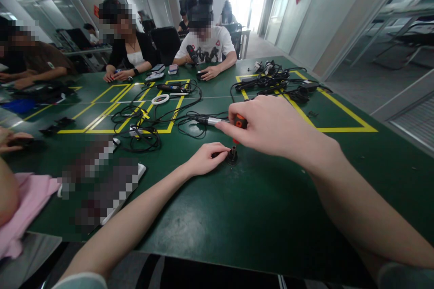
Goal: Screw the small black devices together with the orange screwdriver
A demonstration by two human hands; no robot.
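Note:
My right hand (271,122) is closed around the orange-and-black handle of a screwdriver (240,121), held upright over the green table. Its lower end reaches down to a small round black part (232,158) standing on the tabletop, with a short metal-looking post at its middle. From the left side, my left hand (209,158) pinches the black part with thumb and fingers, its wrist low over the table. The exact contact between screwdriver tip and part is too small to make out. Just beyond my hands lies a black-and-silver corded tool (208,120).
Tangled black cables (149,137) lie left of centre, near a white ring (160,99). More cables and adapters (271,82) are heaped at the back right. Yellow tape (349,129) marks the green table (190,216). Co-workers sit opposite and at left, one holding a power tool (192,54).

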